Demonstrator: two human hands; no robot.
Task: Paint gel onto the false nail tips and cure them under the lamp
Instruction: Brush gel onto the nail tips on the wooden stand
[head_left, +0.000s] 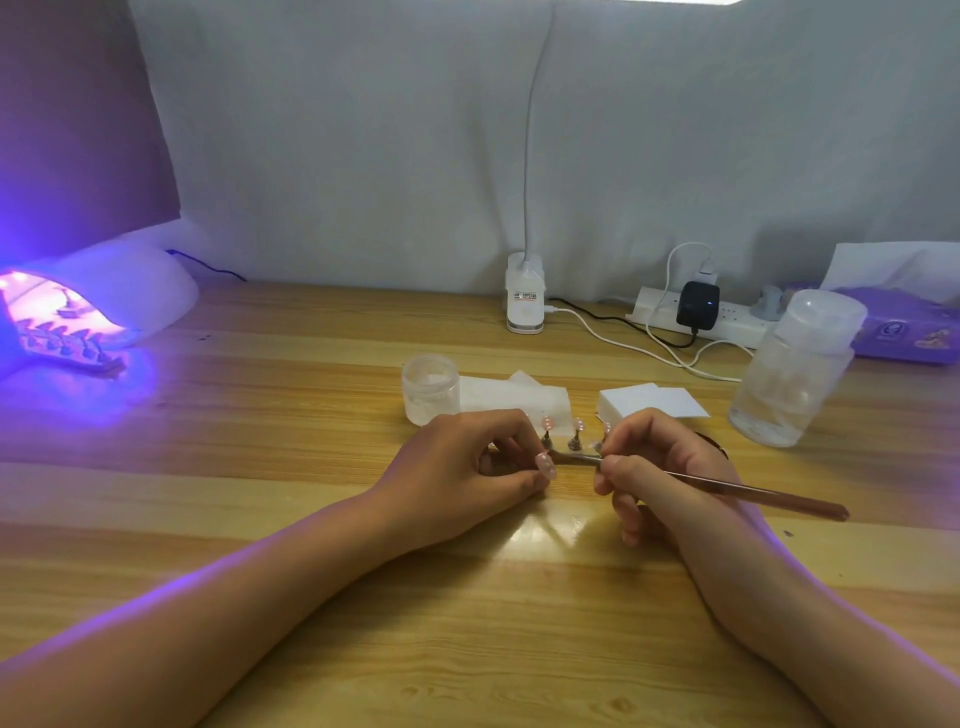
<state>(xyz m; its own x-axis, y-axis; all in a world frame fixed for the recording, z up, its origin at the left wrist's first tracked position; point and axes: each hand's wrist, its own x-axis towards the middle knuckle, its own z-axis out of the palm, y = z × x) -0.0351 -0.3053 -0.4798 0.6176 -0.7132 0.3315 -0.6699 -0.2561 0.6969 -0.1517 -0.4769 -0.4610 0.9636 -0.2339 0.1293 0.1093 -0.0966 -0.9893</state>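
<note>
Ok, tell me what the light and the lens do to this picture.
Head view: the curing lamp blows out violet-white and tints the table purple at left; a white glare patch sits on the wood at centre; the wide lens bows the plank lines; the nail tips on their stands are small and soft, detail unreadable.

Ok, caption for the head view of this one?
Right hand holds a brush to the nail tip held by the left hand; lamp glows at left.
</note>
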